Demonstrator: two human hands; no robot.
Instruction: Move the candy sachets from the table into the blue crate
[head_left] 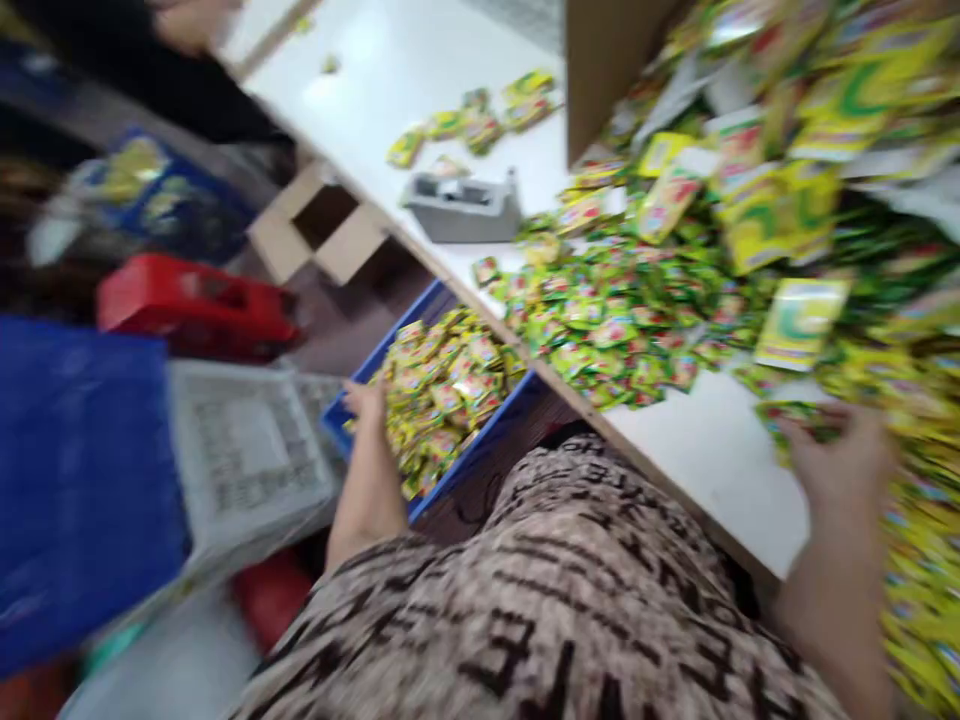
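Observation:
My left hand is at the left rim of a blue crate below the table edge. Its visible fingers are apart, and part of the hand is blurred. Small yellow sachets fill the crate. Over the white table, my right hand is closed around a few green and yellow sachets, slightly smeared by motion. Just beyond it lies a larger yellow packet with a green mark. A broad heap of green and yellow sachets spreads along the table edge, with yellow ones to the right.
A grey tape dispenser stands on the white table, near scattered sachets. A cardboard box is at the back. Left are an open carton, a red object, a pale crate and another person's arm.

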